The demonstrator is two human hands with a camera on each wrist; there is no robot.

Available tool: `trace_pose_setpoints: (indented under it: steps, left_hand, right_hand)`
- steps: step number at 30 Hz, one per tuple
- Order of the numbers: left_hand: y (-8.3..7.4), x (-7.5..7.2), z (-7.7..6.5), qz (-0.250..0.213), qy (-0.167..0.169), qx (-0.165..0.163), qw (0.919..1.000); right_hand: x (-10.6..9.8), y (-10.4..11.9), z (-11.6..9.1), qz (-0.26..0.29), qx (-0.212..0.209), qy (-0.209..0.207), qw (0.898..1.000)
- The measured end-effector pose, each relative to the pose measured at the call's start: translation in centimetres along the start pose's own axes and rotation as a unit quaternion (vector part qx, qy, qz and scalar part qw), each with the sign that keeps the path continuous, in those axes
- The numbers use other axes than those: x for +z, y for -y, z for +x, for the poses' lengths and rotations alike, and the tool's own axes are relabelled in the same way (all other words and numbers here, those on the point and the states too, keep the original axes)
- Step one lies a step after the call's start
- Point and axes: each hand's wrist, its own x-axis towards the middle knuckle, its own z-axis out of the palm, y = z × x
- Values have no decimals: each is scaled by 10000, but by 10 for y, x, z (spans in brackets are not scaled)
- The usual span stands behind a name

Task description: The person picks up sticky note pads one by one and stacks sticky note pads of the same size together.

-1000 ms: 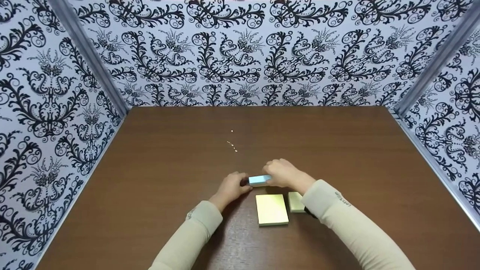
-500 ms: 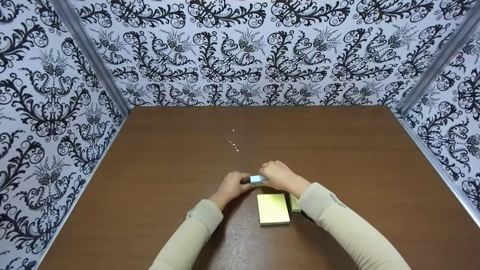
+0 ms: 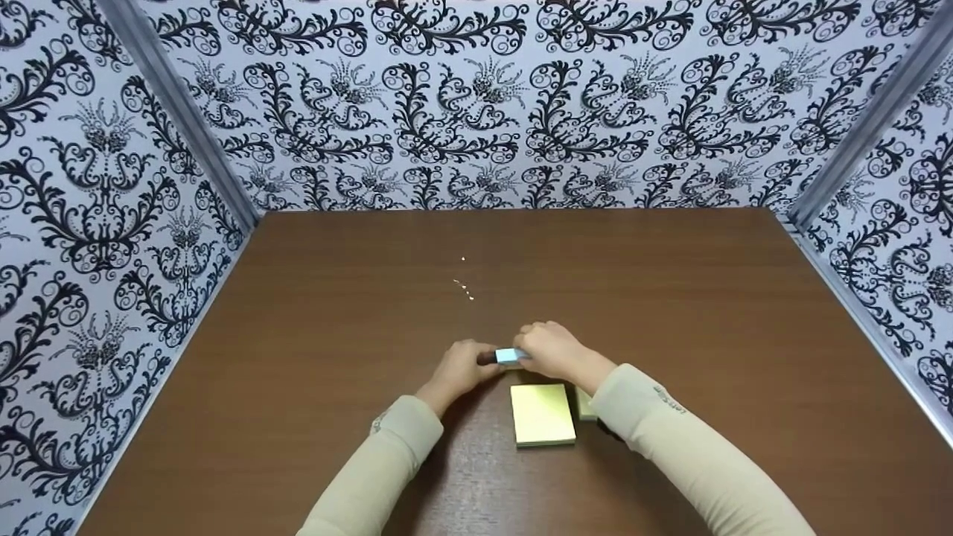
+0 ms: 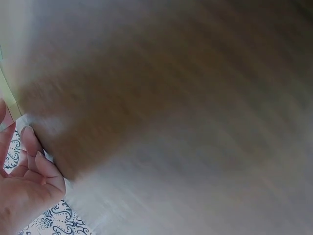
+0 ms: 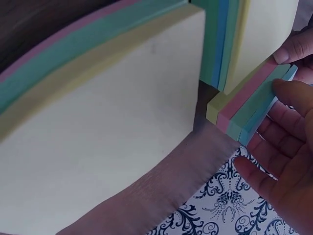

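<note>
Between my hands is a narrow stack of sticky notes, pale blue on top in the head view. In the right wrist view its yellow, pink, green and blue layers show. My right hand grips it, thumb on one side and fingers on the other. My left hand pinches its left end; in the left wrist view that hand is partly cut off at the edge. Nearer me lies a larger yellow sticky note pad. A second yellow pad beside it is partly hidden by the right sleeve.
The brown table carries a few small white specks beyond the hands. Patterned black-and-white walls stand at the back and both sides.
My right hand has shifted slightly left along the small stack, covering more of it, and its sleeve now hides more of the second yellow pad. My left hand stays nearly still.
</note>
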Motion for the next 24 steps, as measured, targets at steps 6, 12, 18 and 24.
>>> trace_pose_setpoints:
  steps: [6, 12, 18, 24]
  left_hand:
    - [0, -1, -1, -12, -7, 14, 10000]
    - [0, 0, 0, -111, 50, -21, 9999]
    - [0, 0, 2, -326, 397, -222, 9984]
    - [9, -9, -5, -729, 597, -102, 9955]
  right_hand:
    - [0, 0, 0, 0, -1, -50, 10000]
    - [-1, -1, -1, 36, 31, 51, 10000]
    - [-15, -14, -6, 681, 580, 462, 9949]
    - [-21, -49, -22, 1263, 1084, 51, 9860]
